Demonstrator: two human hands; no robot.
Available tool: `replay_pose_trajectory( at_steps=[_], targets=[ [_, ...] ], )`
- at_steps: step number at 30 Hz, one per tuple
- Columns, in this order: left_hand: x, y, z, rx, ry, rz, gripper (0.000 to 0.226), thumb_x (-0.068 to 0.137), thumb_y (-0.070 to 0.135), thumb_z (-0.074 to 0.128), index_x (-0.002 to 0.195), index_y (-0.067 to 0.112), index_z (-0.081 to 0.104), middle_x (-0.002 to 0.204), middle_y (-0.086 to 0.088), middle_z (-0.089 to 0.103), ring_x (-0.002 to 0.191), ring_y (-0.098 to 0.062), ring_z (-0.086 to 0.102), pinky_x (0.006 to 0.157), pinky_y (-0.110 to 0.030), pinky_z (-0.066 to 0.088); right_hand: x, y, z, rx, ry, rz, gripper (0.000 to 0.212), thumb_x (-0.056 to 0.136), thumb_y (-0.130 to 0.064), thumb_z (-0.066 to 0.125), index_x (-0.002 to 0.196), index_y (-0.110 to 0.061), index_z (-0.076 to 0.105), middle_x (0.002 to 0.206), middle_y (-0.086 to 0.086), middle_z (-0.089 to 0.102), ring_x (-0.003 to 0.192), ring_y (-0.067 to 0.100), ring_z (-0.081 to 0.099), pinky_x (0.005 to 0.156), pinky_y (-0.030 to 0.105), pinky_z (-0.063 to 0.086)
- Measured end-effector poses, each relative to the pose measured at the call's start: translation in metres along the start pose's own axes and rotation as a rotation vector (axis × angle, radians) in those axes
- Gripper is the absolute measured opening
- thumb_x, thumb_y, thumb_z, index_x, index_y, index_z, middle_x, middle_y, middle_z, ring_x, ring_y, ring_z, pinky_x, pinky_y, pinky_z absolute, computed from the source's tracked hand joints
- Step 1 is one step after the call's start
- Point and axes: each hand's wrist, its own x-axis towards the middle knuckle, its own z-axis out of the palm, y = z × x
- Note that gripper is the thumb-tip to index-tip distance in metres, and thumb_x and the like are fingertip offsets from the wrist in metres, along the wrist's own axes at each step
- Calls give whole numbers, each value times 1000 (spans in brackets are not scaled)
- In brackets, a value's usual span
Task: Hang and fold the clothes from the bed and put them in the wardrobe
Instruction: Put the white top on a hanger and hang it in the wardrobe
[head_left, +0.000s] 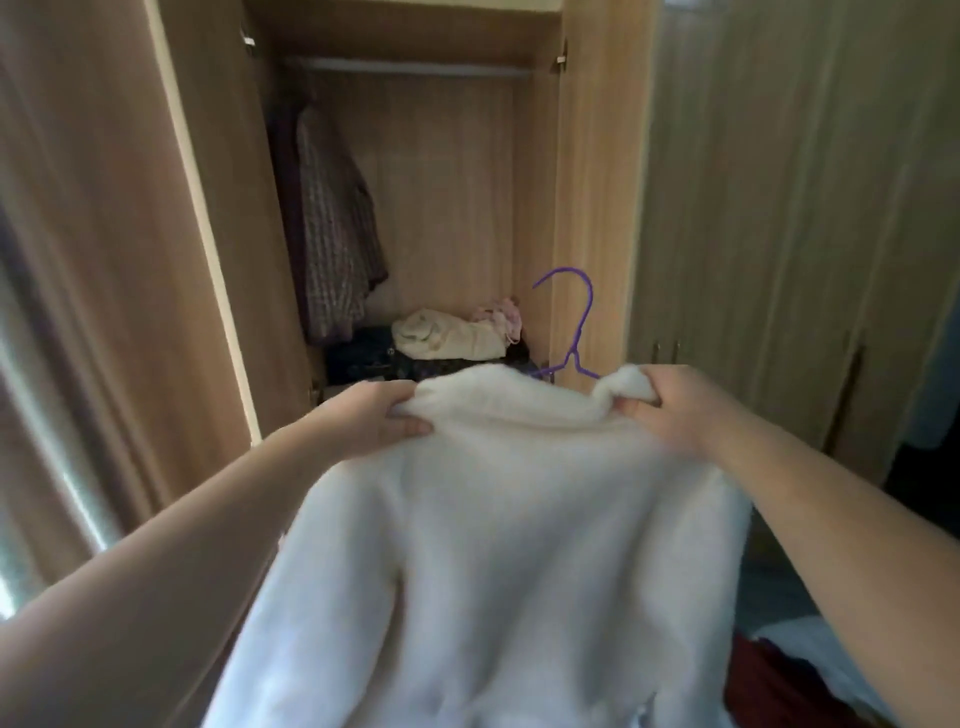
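Both arms reach toward the open wardrobe (597, 182). The left hand (382, 418) grips the near-left shoulder of a white fleece top (498, 519); the right hand (670, 410) bunches its right shoulder. A purple hanger (575, 332) juts above the collar. Far inside hang a checked shirt (332, 234) and folded clothes (447, 338).

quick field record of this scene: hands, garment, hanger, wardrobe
left hand: grips the white fleece top at one shoulder
right hand: grips the bunched other shoulder
purple hanger: hook sticks up above the neckline, rest hidden by the top
wardrobe: open, ahead of the person
rail: checked shirt hangs at its left end
pile of clothes: lies low inside, right of the shirt
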Motion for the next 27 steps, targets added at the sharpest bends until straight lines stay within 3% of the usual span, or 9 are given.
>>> replay_pose_trajectory(
  at_steps=[4,7,9,11,14,19,23,25,27],
  targets=[
    [4,-48,5,67,-49,-38,37,85,54,69,110,27,65,107,4,70,98,-17,65,89,-37,52,45,10,45,60,-54,24,30,79,-64,57,98,-45,69,106,-22,70,101,0,64,95,35,50],
    [17,-75,1,53,-254,-96,61,72,69,70,123,40,56,125,8,64,111,-10,61,100,-38,49,74,15,73,225,-28,11,4,88,-36,71,89,-39,69,90,-36,68,86,-16,61,80,13,44],
    [30,-76,-7,-85,-267,-119,74,63,85,64,128,63,36,142,17,50,124,-4,53,106,-35,46,96,21,88,284,-41,-37,18,89,-22,71,85,-38,66,82,-40,65,79,-17,60,71,3,39],
    [48,-62,-7,-255,-213,-99,77,67,89,57,135,61,32,149,17,42,133,-4,46,109,-35,43,122,32,102,292,-63,-88,18,89,-25,72,83,-40,64,81,-41,64,78,-20,59,71,4,41],
    [83,-40,26,-125,-196,-113,91,72,89,48,147,39,40,148,10,48,133,-11,47,111,-39,41,164,57,118,267,-97,-125,10,85,-45,72,90,-42,65,90,-27,69,82,-11,62,77,25,51],
    [140,-36,65,-129,78,-205,38,91,53,63,116,25,67,110,4,69,105,-17,63,95,-39,50,217,111,108,98,-156,-155,49,68,-73,59,105,-41,61,97,-20,65,93,3,63,81,33,51],
    [186,-30,67,-136,181,-187,28,89,52,66,99,26,67,96,-1,70,93,-20,66,87,-44,53,257,160,87,-208,-276,-169,80,57,-75,47,126,-34,54,111,-9,50,108,16,54,96,40,47],
    [208,-31,65,-136,202,-194,26,88,51,67,94,26,66,92,-1,69,90,-20,65,85,-43,54,274,168,85,11,-184,-262,71,67,-63,51,130,-29,53,126,-11,50,122,11,50,104,33,42],
    [228,-31,63,-146,210,-173,22,90,47,67,90,25,66,88,-1,67,84,-20,64,81,-45,53,288,168,89,231,-231,-296,54,81,-54,58,132,-41,51,135,-19,50,127,-1,45,104,24,38]
  ],
)
